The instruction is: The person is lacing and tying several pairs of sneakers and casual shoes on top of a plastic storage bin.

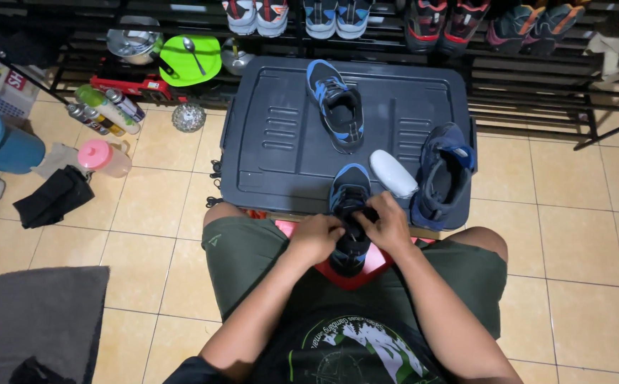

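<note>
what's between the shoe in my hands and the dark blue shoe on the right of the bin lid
In the head view, a white oval object lies on the lid between the held shoe and the dark blue shoe.

— What lies around the dark storage bin lid [281, 135]?
— Left of it, a green plate [190, 60] with a spoon [194, 54], spray cans [107, 110], a pink-capped bottle [103, 158]. Behind it, a shoe rack [537, 71].
</note>
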